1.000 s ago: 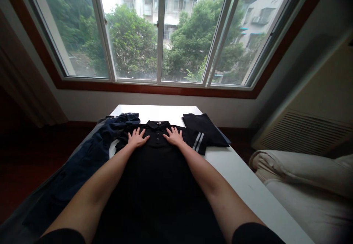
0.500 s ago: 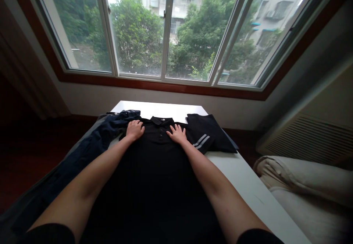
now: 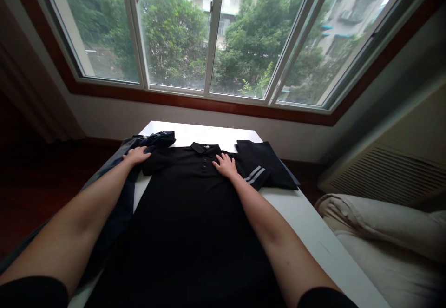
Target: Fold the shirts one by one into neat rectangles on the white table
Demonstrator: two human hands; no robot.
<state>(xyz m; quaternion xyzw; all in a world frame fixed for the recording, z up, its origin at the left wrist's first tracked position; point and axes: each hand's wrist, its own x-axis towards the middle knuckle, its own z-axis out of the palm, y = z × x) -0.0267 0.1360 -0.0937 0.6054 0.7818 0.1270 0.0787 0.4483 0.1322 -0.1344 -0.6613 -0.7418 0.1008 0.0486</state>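
Note:
A black polo shirt [image 3: 195,196] lies spread front side up on a white table [image 3: 296,215], its collar toward the window. Two grey stripes mark the sleeve on the right. My right hand [image 3: 225,165] rests flat on the shirt beside the button placket, fingers spread. At the shirt's left sleeve, my left hand [image 3: 137,155] lies over the edge of the dark blue clothes [image 3: 121,196], its fingers stretched out. Neither hand grips anything that I can see. The lower part of the shirt merges into dark shadow near my body.
Folded dark clothing [image 3: 272,159] sits at the table's right far corner, partly under the striped sleeve. A beige cushioned piece [image 3: 383,224] stands to the right, with a slatted panel [image 3: 393,173] behind. A window [image 3: 209,43] spans the wall ahead.
My left hand has moved left off the shirt's shoulder to the blue clothes, and the shirt's left sleeve now shows spread out. My right hand stays nearly in place.

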